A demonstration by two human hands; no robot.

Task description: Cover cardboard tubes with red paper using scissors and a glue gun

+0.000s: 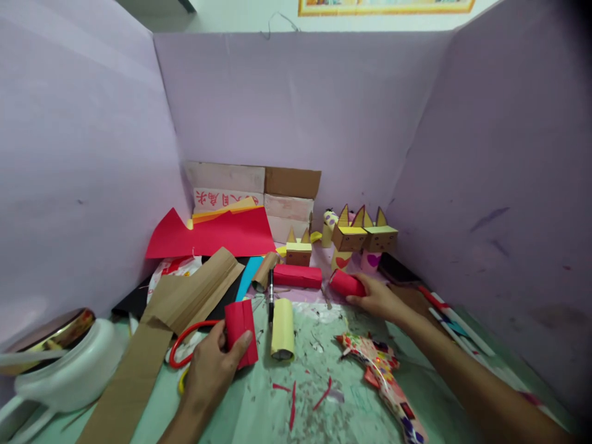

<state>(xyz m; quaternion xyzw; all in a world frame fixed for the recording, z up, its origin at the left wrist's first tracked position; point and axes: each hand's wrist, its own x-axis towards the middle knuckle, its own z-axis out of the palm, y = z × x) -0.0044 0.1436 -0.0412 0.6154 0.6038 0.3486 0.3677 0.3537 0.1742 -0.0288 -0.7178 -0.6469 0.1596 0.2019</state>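
My left hand (210,367) is closed on a red paper-covered piece (240,333), thumb on its front, near the front left. Farther off to the right, my right hand (377,298) has its fingers around the end of a short red paper tube (345,282). A longer red paper roll (296,276) lies just left of that tube. Between my hands are a pale yellow paper tube (282,330) and a black marker (271,299). Beside my left hand lie red-handled scissors (185,345), partly hidden.
Cardboard cat-eared figures (349,239) stand at the back right. Red paper sheets (222,234) and cardboard strips (134,376) cover the left. A white pot (78,364) is front left. A decorated glue gun (377,373) lies below my right arm, near red paper scraps (293,404).
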